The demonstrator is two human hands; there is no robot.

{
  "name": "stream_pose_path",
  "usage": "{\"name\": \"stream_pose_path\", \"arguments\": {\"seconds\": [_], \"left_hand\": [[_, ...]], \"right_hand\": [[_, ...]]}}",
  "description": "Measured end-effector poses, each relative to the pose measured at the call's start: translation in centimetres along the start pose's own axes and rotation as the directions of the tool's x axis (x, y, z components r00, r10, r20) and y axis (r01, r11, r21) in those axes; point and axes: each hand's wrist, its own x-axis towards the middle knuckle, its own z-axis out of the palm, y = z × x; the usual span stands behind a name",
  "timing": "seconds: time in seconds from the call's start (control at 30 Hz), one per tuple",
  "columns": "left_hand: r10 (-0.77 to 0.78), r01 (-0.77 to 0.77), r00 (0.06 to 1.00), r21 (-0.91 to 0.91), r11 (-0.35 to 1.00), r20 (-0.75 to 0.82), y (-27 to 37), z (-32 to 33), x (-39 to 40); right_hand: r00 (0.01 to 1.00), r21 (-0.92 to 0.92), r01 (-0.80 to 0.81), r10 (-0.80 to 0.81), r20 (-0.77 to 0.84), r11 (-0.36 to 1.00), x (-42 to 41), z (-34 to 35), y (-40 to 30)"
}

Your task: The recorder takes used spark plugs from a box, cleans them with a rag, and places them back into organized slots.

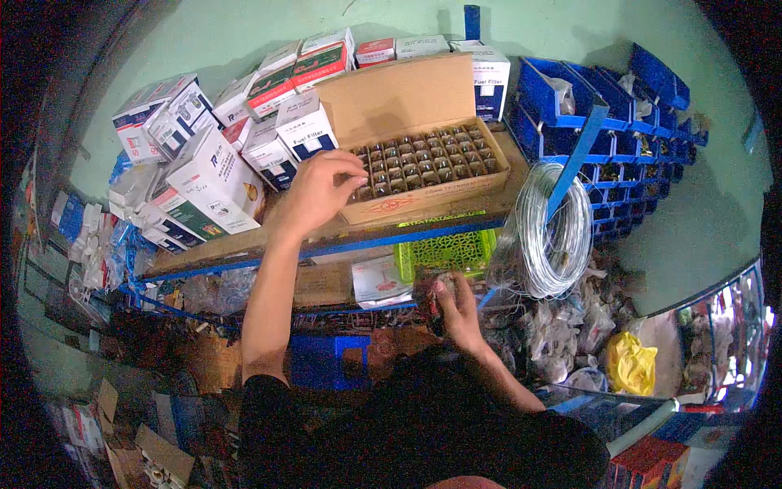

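An open cardboard box point(427, 192) stands on the shelf, its lid raised at the back. Rows of small glassy, dark-looking items point(421, 160), probably bulbs, fill its divided cells. My left hand point(327, 186) is over the box's left front corner, fingertips bent together; whether they pinch anything is too small to tell. Lower down and to the right, my right hand point(458, 305) grips a dark object with some red on it point(429, 299), in front of a green plastic basket point(449, 252). What that object is cannot be made out.
Fuel filter boxes point(305, 131) and other cartons point(214, 177) crowd the shelf's left and back. A coil of silvery wire point(553, 232) hangs at its right end, beside a slanted blue metal bar point(577, 159). Blue parts bins point(605, 131) are stacked on the right, above plastic bags point(559, 336).
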Motion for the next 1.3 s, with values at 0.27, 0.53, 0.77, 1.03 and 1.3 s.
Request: {"name": "stream_pose_path", "arguments": {"seconds": [0.27, 0.53, 0.77, 1.03, 1.3], "left_hand": [[-0.012, 0.011, 1.000, 0.022, 1.000, 0.013, 0.1, -0.7, 0.0], [-0.091, 0.047, 0.990, -0.353, 0.934, -0.109, 0.5, -2.4, -0.8], [-0.101, -0.034, 0.962, -0.477, 0.878, -0.255, 6.4, -2.6, -6.0], [-0.100, 0.076, 0.995, -0.500, 0.863, -0.021, 8.4, 6.4, -11.2], [-0.122, 0.106, 0.992, -0.334, 0.937, -0.027, 6.9, 10.5, -14.4]], "right_hand": [[0.998, 0.014, 0.065, -0.065, 0.005, 0.998, 0.7, -0.8, -0.7], [0.996, 0.067, 0.092, -0.093, 0.010, 0.993, 0.6, -0.6, -0.6], [0.998, 0.426, -0.054, 0.034, 0.055, 0.903, 1.3, 0.5, 3.0], [0.978, 0.633, -0.209, 0.177, 0.115, 0.745, 1.4, 2.1, -2.1], [0.993, 0.295, -0.019, -0.016, 0.115, 0.955, 0.7, 2.1, -0.3]]}}
